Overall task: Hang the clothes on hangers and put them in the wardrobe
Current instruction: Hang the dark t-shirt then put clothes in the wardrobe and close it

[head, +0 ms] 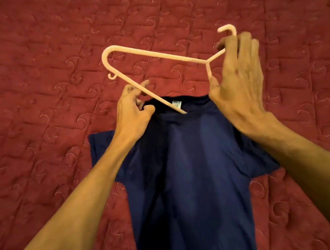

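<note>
A navy shirt (187,164) is lying flat on a red quilt (44,79), collar (177,119) at the far end and hem running off the near edge. The right hand (238,87) is gripping a pink hanger (148,55) at the stem just below its hook, fingers curled round it, and holding it tilted above the quilt. One bar of the hanger is slanting down into the neck opening beside the white label (176,104); its far-left corner is sticking out beyond the shirt. The left hand (134,112) is pinching the left side of the collar, touching the bar.
</note>
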